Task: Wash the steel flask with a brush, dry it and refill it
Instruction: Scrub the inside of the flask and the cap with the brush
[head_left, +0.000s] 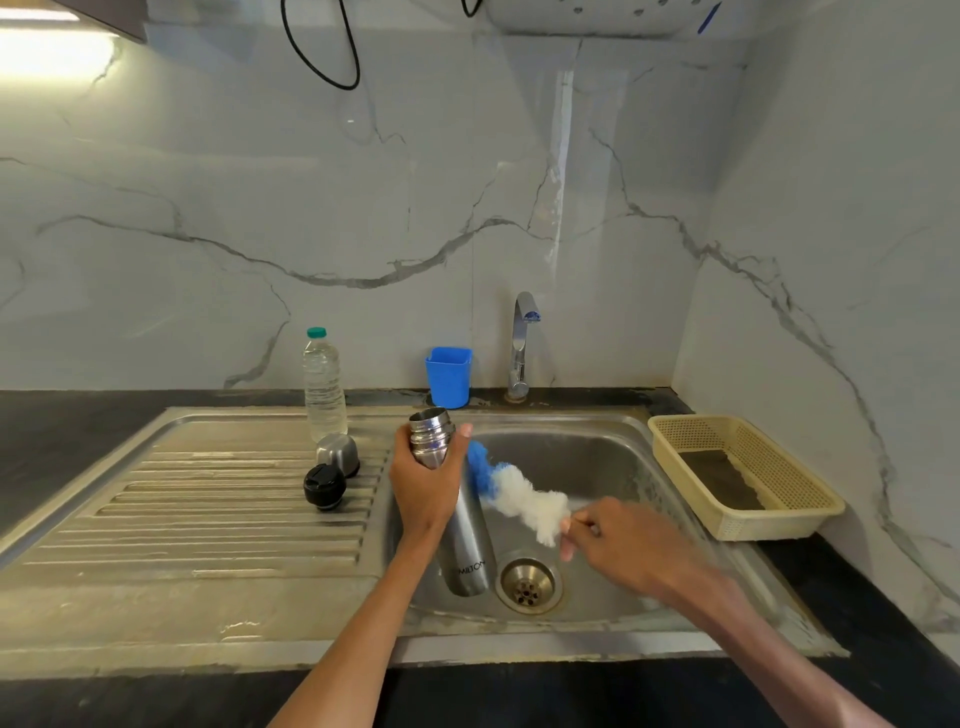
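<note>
Gripping the flask (457, 514) neck, my left hand (423, 480) tilts its mouth up; my right hand (618, 543) pinches the brush (514, 491), tip just right of that mouth.

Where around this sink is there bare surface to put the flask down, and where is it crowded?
The ribbed drainboard is bare left of the black stopper. Crowded: its inner edge, where the steel cap and water bottle stand beside the stopper, and the basin, filled by both hands, flask and brush.
</note>
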